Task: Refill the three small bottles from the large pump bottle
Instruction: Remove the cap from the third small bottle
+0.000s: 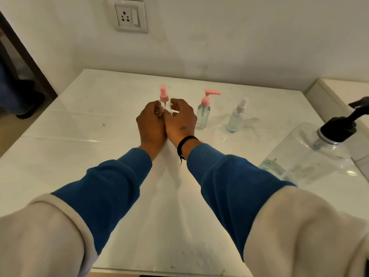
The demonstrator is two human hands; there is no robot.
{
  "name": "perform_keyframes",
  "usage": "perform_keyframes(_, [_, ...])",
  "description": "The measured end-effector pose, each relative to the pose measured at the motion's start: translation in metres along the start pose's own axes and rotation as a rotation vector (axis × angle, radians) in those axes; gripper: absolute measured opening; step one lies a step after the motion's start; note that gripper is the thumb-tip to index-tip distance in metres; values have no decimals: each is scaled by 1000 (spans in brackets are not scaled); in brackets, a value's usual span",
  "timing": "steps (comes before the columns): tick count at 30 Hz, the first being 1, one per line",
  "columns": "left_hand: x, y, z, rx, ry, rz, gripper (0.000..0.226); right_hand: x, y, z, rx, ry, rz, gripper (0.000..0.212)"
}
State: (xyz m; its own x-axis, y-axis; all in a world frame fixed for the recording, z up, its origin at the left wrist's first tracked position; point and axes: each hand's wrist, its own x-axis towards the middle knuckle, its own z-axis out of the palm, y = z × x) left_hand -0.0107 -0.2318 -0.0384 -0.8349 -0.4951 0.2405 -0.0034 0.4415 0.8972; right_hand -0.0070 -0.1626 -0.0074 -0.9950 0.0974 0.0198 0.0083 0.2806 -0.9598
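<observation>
Mid-table, my left hand [151,122] and my right hand [181,118] are pressed together around a small bottle [171,108], mostly hidden behind them. Its pink spray cap [164,94] sticks up above the fingers with its thin dip tube showing; my left fingers pinch it at the base. My right fingers curl round the clear bottle. To the right stand a small bottle with a pink pump [203,114] and a small clear spray bottle [236,118], both upright. The large clear pump bottle [311,154] with a black pump head stands at the right edge, a little bluish liquid at its bottom.
The white marble table [99,156] backs onto a wall with a power socket [129,16]. A raised white ledge [339,90] borders the table at the right. At the left is a dark doorway with a person's shoes [28,100] on the floor.
</observation>
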Motion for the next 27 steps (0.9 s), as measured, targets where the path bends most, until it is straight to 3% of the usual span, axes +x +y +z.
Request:
perform_keyframes(12, [-14, 82, -36, 3, 44, 128, 21, -20, -65, -43, 32, 44, -90, 25])
perform_keyframes(22, [-35, 224, -88, -82, 59, 317, 30, -59, -187, -135, 44, 89, -301, 28])
perform_keyframes(27, [-56, 309, -121, -70, 90, 459, 24, -95, -255, -188, 90, 158, -423, 32])
